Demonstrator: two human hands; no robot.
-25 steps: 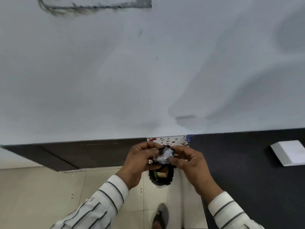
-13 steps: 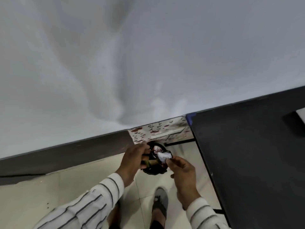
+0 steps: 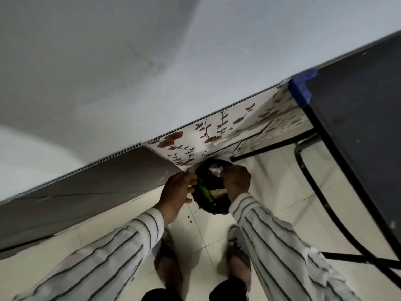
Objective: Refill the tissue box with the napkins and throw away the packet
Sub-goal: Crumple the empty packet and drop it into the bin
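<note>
We can read no words, labels, brands or numbers here. The crumpled whitish packet (image 3: 215,170), over the far side of the round black waste bin (image 3: 217,210), is too small and blurred for any print on it to be made out. The white corrugated plastic panel (image 3: 227,124) just behind the bin carries only a red-and-brown leaf pattern, with no lettering.
</note>
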